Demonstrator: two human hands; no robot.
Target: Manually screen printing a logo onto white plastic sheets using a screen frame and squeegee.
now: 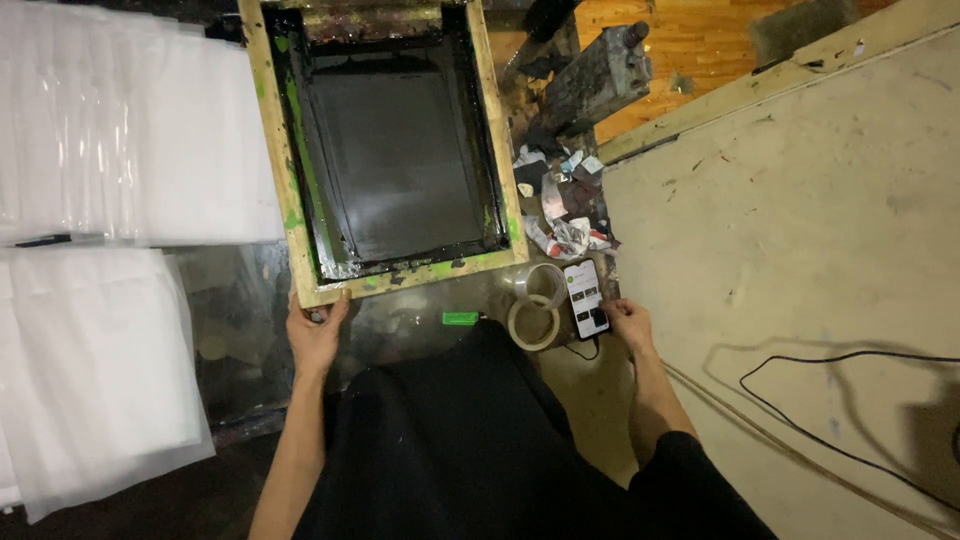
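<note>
A wooden-framed printing screen [290, 200] with black ink and green stains lies on the worktable. My left hand [315, 330] grips its near left corner. My right hand [630, 322] rests at the table's right edge, fingertips touching a smartphone [585, 297] with a lit screen. Two tape rolls [535, 310] sit just left of the phone.
Stacks of white translucent sheets [120, 130] cover the left side, more at the lower left [90, 380]. Crumpled inky rags [565, 205] and a dark squeegee block [600, 75] lie right of the screen. A black cable [800, 400] runs over the pale floor. A small green object [460, 318] sits near the table edge.
</note>
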